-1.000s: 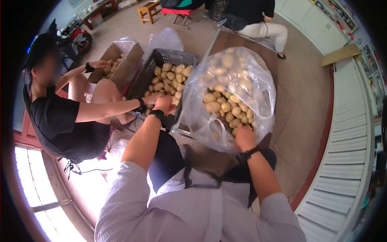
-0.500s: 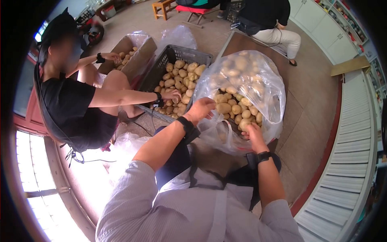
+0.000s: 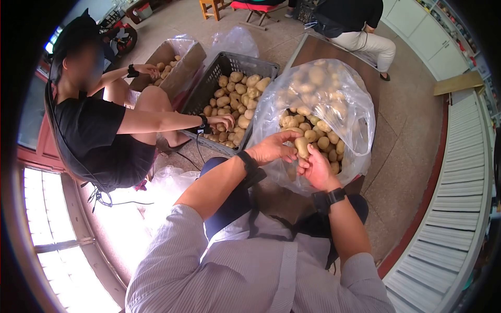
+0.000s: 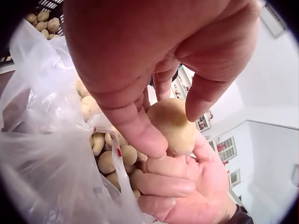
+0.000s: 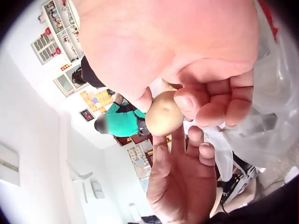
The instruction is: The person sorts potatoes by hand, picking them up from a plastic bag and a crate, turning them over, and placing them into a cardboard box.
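in the head view, the left hand (image 3: pixel 274 147) and right hand (image 3: pixel 317 169) share one potato (image 3: pixel 301 147) at the near side of the open plastic bag (image 3: pixel 365 125), probably to steady it; in the left wrist view, the left hand's grip pinches it between thumb and finger; in the right wrist view, the right hand's grip pinches it too, likely leaving its end visible.

bag (image 3: pixel 360 140): mouth open; far half: plastic-covered; crate (image 3: pixel 218 148): other person's forearm (image 3: pixel 173 121) intrudes

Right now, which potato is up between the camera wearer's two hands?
The potato held between the left hand and right hand; the other potatoes in the plastic bag lie heaped together.
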Motion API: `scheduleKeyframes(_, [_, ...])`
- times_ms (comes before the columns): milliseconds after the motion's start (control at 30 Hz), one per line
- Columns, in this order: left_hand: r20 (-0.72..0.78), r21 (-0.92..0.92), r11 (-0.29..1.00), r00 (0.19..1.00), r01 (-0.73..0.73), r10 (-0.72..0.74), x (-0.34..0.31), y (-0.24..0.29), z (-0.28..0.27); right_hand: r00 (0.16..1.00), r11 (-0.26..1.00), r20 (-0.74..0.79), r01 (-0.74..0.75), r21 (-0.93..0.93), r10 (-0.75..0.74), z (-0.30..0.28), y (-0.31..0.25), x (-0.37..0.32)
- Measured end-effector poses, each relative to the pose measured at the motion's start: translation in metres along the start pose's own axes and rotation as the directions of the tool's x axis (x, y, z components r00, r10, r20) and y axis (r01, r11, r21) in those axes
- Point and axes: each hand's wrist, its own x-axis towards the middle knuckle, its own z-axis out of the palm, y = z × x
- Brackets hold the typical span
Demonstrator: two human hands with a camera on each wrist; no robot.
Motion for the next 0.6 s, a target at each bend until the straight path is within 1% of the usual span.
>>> scheduleKeyframes(133, [-0.034,-0.011,1.000,0.999,-0.022,0.022,-0.001,0.001,-0.005,0.993,0.998,0.116,-0.023,-0.059,0.029,0.008,-0.005,0.000])
scheduleKeyframes(167, [-0.038,-0.034,0.999,0.999,-0.004,0.002,-0.001,0.002,-0.004,0.991,0.998,0.126,-0.026,-0.062,0.034,0.008,-0.005,0.001])
scheduleKeyframes(233, [-0.052,-0.058,0.998,0.999,0.012,-0.015,-0.001,0.003,-0.006,0.996,0.984,0.077,0.062,-0.167,-0.050,0.013,-0.004,0.001])
scheduleKeyframes(267, [-0.041,-0.070,0.998,0.999,0.000,-0.003,0.000,0.001,-0.007,0.995,0.975,-0.016,0.097,-0.201,-0.102,0.019,-0.002,-0.001])
scheduleKeyframes(300, [-0.029,-0.083,0.997,1.000,-0.013,0.010,0.001,0.000,-0.008,0.995,0.975,-0.010,0.095,-0.203,-0.099,0.021,0.000,0.001])
scheduleKeyframes(333, [-0.023,-0.121,0.993,1.000,-0.012,0.010,0.001,-0.001,-0.008,0.989,0.962,-0.035,0.133,-0.240,-0.146,0.023,0.001,0.002])
scheduleKeyframes(367, [-0.026,-0.121,0.993,1.000,-0.016,0.013,0.001,-0.001,-0.009,0.979,0.945,-0.058,0.170,-0.279,-0.194,0.024,0.001,0.002])
scheduleKeyframes(400, [-0.041,-0.144,0.990,0.999,0.005,-0.011,0.001,-0.001,-0.010,0.980,0.944,-0.055,0.171,-0.281,-0.193,0.023,0.003,0.003])
scheduleKeyframes(467, [-0.054,-0.166,0.986,0.998,0.023,-0.033,0.000,0.003,-0.010,0.956,0.882,-0.076,0.227,-0.414,-0.282,0.020,0.007,0.007])
scheduleKeyframes(500, [-0.113,-0.198,0.980,0.993,0.001,-0.024,0.000,0.005,-0.011,0.956,0.881,-0.075,0.228,-0.415,-0.283,0.018,0.006,0.009])
scheduleKeyframes(533, [-0.171,-0.230,0.973,0.985,-0.022,-0.018,-0.001,0.005,-0.013,0.939,0.832,-0.094,0.242,-0.500,-0.330,0.015,0.006,0.010])
scheduleKeyframes(567, [-0.171,-0.229,0.973,0.985,-0.023,-0.017,-0.001,0.007,-0.016,0.920,0.776,-0.109,0.249,-0.580,-0.377,0.012,0.005,0.012])
scheduleKeyframes(600, [-0.261,-0.275,0.956,0.965,-0.100,0.026,-0.002,0.009,-0.020,0.919,0.775,-0.109,0.250,-0.580,-0.378,0.006,0.005,0.014])
